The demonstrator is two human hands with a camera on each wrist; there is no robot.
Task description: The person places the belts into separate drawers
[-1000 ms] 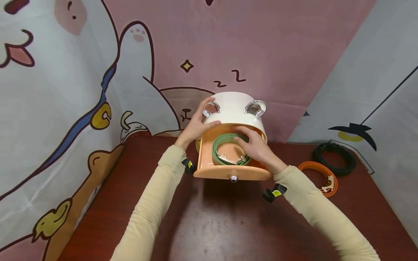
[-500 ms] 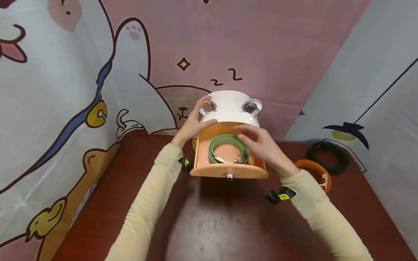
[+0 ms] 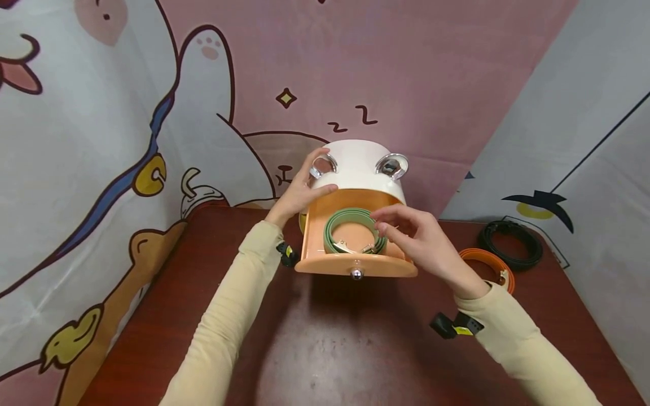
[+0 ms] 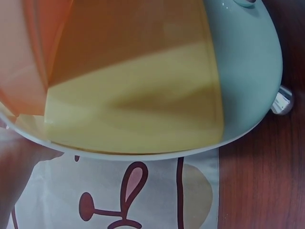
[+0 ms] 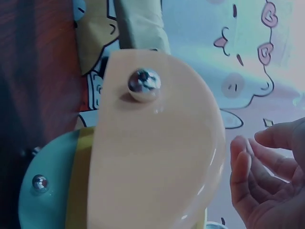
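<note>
A small white cabinet [image 3: 357,160] with two silver ears stands at the back of the table, its peach top drawer [image 3: 325,265] pulled out. Inside that drawer lies a coiled green belt [image 3: 331,234] with a metal buckle. My left hand [image 3: 298,194] holds the cabinet's left side, thumb at the front edge of the top and fingers by the ear. Over the drawer's right side, my right hand [image 3: 424,239] has loosely bent fingers with nothing between them; its fingertips overlap the coil's right edge in the head view. The right wrist view shows the drawer front [image 5: 157,152] beside this hand.
On the right of the dark red table [image 3: 299,349] lie an orange coiled belt [image 3: 490,259], partly behind the right wrist, and a black coiled belt [image 3: 532,248]. Yellow and teal fronts [image 5: 45,200] sit below the peach drawer. A cartoon-print cloth hangs behind.
My right hand has drawn back from inside the drawer toward the right, leaving the green belt lying there. The left hand keeps its place on the cabinet.
</note>
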